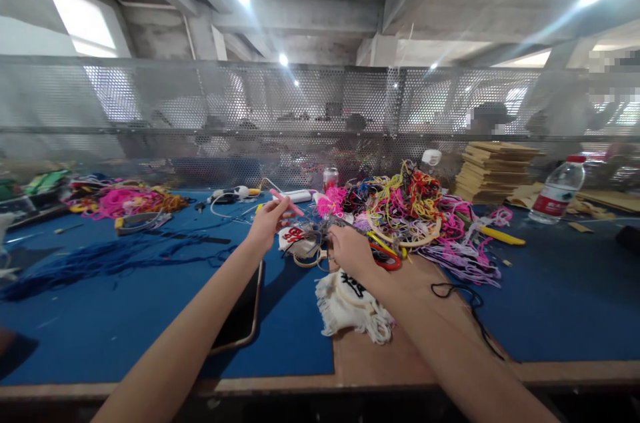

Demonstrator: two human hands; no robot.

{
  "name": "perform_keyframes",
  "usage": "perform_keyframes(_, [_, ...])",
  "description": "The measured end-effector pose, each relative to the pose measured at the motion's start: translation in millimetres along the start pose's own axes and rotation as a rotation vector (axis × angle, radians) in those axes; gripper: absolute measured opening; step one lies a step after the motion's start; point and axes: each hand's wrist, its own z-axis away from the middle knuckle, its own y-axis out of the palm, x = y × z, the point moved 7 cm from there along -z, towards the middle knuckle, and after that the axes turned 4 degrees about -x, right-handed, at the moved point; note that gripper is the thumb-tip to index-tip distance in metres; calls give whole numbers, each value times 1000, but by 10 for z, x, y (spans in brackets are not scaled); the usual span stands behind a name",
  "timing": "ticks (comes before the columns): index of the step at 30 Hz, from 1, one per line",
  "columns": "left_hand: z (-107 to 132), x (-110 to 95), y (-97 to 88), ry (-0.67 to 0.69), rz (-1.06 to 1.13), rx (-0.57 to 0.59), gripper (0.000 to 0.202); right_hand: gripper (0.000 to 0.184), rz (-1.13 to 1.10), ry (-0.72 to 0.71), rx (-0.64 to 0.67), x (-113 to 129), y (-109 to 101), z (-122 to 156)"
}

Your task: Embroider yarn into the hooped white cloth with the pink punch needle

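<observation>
My left hand (270,221) is closed around a slim pink pen-like tool (296,207), held above the blue table mat. My right hand (350,249) reaches into a small tangle of grey thread (314,228); its fingertips are bent together, and what they pinch is too small to make out. Between the hands lies a white cloth with red stitching (294,236), beside a small wooden hoop (311,259). Below my right hand rests a fringed white cloth with black stitching (345,306). A phone (243,316) lies partly under my left forearm.
Behind my right hand are heaped colourful yarn (415,193), a large embroidery hoop (425,241) and red-handled scissors (389,257). A can (331,178) stands at the back. Rightward are stacked brown packets (493,173), a water bottle (556,193) and a yellow-handled tool (503,235). Blue thread (115,259) spreads left.
</observation>
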Motion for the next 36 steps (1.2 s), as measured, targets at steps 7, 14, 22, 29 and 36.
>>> perform_keyframes(7, [-14, 32, -6, 17, 3, -15, 32, 23, -43, -8, -25, 13, -3, 5])
perform_keyframes(14, [8, 106, 49, -40, -72, 26, 34, 24, -40, 4, -9, 4, 6, 4])
perform_keyframes(22, [54, 124, 172, -45, -135, 141, 32, 22, -376, 99, -10, -73, 80, -20])
perform_keyframes(29, [206, 12, 378, 91, -220, 314, 30, 19, -1135, 312, 141, -65, 309, -55])
perform_keyframes(36, [267, 16, 468, 134, -237, 410, 27, 29, -1372, 394, 269, 107, 295, -20])
